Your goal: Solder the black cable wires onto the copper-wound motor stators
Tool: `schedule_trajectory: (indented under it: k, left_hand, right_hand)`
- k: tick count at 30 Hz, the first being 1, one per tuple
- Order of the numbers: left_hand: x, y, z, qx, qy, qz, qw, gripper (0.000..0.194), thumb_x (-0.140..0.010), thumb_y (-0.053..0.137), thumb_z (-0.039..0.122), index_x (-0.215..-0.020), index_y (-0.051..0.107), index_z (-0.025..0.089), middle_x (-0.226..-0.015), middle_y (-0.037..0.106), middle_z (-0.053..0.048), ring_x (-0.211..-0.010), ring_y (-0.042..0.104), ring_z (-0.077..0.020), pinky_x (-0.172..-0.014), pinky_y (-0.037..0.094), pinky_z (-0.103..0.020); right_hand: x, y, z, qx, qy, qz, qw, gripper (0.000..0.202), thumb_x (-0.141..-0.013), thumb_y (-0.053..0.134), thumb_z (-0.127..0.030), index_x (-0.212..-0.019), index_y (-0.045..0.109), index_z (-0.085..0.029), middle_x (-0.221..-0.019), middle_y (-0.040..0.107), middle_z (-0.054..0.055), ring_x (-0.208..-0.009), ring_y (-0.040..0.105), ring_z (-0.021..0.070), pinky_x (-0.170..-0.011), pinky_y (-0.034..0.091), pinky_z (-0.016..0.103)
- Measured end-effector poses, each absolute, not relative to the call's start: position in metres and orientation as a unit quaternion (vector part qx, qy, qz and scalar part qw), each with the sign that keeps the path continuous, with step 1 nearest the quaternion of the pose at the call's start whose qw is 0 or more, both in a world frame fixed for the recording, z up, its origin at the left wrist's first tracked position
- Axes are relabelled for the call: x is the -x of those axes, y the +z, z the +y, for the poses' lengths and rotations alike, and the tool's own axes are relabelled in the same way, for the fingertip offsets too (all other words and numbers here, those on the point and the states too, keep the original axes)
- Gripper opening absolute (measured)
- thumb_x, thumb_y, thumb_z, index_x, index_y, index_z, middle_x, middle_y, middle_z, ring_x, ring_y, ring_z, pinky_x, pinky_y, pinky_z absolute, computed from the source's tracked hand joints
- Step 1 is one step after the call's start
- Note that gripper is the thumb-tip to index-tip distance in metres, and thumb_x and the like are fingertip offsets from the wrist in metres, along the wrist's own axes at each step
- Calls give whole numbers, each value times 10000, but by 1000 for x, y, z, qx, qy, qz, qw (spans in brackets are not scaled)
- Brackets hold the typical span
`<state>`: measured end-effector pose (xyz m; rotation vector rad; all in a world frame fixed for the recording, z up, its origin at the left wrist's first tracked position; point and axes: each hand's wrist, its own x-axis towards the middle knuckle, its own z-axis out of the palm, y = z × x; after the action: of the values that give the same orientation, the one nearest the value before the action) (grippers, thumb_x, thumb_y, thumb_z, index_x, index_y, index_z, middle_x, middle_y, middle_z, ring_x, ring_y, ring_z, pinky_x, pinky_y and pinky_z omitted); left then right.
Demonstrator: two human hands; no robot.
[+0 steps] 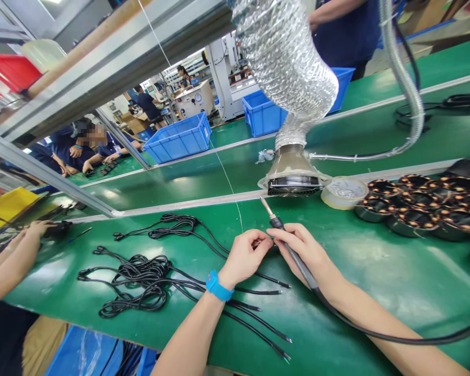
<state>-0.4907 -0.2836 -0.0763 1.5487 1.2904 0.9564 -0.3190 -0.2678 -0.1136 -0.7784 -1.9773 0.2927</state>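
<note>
My right hand (305, 250) grips a soldering iron (276, 223) like a pen, its metal tip pointing up and left toward the fume duct. My left hand (245, 256), with a blue wristband, pinches something small right beside the iron's handle; a thin strand of solder wire (235, 196) runs up from near my fingers. Black cables with stripped ends (258, 308) lie on the green mat (376, 277) under and left of my left wrist.
A silver flexible fume duct (288, 68) ends in a hood (293, 180) just beyond my hands. A tape roll (342, 192) and several motor stators (426, 203) sit at right. A co-worker's hands (31, 235) work at left. Blue bins (180, 138) stand behind.
</note>
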Motion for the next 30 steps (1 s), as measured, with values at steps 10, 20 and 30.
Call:
schedule_trajectory:
  k: [10, 20, 30]
  left_hand:
    - [495, -80, -280, -589, 367, 514, 504, 243, -900, 583, 351, -843, 623, 118, -759, 582, -14, -709, 492, -116, -669, 383, -234]
    - [495, -81, -276, -551, 377, 535, 517, 204, -833, 597, 306, -795, 643, 110, -721, 577, -12, -665, 465, -107, -643, 350, -233]
    - [493, -77, -278, -539, 372, 539, 530, 202, -816, 601, 309, -757, 628, 118, -648, 507, 18, -598, 385, -89, -608, 313, -236]
  right_hand:
    - [316, -106, -272, 310, 125, -817, 470, 403, -981, 438, -131, -1353, 513, -269, -1075, 525, 57, -824, 601, 104, -772, 509, 212]
    - [317, -99, -274, 372, 189, -765, 491, 357, -913, 524, -140, -1250, 565, -251, -1081, 527, 49, -804, 630, 110, -772, 533, 234]
    - [315, -102, -272, 420, 260, -706, 508, 361, -879, 587, -167, -1224, 569, -275, -1045, 520, 18, -699, 624, 84, -734, 545, 226]
